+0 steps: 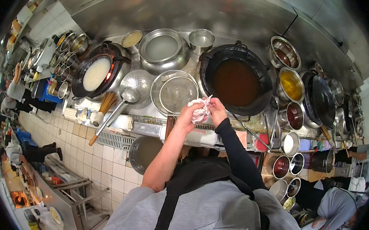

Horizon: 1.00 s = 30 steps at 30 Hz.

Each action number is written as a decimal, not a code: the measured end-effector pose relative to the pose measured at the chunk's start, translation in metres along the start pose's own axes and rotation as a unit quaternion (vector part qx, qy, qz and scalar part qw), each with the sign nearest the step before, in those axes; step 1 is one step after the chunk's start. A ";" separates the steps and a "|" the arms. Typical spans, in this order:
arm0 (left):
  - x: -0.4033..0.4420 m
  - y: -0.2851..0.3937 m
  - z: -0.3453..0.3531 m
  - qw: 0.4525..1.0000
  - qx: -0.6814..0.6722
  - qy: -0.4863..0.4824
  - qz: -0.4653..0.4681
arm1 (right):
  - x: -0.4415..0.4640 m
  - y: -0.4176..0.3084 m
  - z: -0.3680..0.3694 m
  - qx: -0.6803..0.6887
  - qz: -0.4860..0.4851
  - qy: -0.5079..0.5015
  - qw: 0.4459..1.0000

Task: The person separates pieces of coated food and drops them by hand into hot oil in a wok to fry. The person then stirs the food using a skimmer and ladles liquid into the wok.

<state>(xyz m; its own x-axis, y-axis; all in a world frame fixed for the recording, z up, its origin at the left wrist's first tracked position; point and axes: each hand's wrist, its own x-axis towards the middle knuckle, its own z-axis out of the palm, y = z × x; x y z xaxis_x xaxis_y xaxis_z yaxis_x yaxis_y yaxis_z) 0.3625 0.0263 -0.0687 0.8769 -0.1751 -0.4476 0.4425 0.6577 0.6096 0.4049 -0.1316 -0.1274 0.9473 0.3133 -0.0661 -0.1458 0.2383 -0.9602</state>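
Observation:
A crumpled whitish cloth (199, 115) is bunched between my two hands, in front of the stove edge. My left hand (187, 116) has its fingers closed on the cloth's left side. On the other side, my right hand (217, 110) grips it too, a corner sticking up above the fingers. Just beyond my left hand sits a round wire strainer (178, 96), over a metal basin. Close past my right hand stands a large black wok (260, 94) with dark brown liquid.
On the left, a second wok (80, 88) holds white liquid above a glowing burner. A ladle (130, 95) rests on a perforated skimmer (142, 80), beside a bamboo brush (107, 103). Metal bowls of sauce and yellow oil (290, 84) line the right. Co-workers (336, 202) stand at both sides.

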 end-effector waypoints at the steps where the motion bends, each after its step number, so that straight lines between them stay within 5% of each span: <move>1: -0.001 0.003 0.001 1.000 0.005 -0.002 -0.010 | -0.002 -0.007 -0.001 0.054 0.023 -0.020 0.998; 6: -0.003 0.011 -0.003 0.999 0.004 -0.031 -0.018 | -0.014 -0.050 0.012 0.001 -0.020 -0.050 0.999; 10: -0.007 0.008 -0.005 0.993 -0.083 -0.072 -0.051 | -0.015 -0.056 0.020 -0.011 0.005 0.072 0.997; 13: -0.007 0.003 0.001 0.991 -0.109 -0.069 -0.036 | -0.006 -0.025 0.015 -0.054 -0.087 0.099 0.990; 17: 0.013 -0.003 -0.012 0.997 -0.063 -0.041 -0.016 | -0.009 -0.023 0.012 -0.047 -0.083 0.095 0.991; 24: 0.008 0.008 -0.017 0.999 0.029 -0.007 0.014 | -0.011 -0.030 -0.020 -0.009 0.013 0.116 0.993; 30: 0.007 0.006 -0.023 1.000 0.019 -0.009 0.006 | -0.019 -0.055 -0.032 0.211 0.137 0.084 0.964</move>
<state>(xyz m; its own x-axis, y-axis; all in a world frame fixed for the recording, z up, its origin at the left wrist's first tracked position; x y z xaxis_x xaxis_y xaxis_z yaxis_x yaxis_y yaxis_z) 0.3669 0.0461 -0.0829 0.8849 -0.1816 -0.4289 0.4393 0.6312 0.6392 0.4043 -0.1800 -0.0822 0.8843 0.2729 -0.3790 -0.4669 0.5317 -0.7066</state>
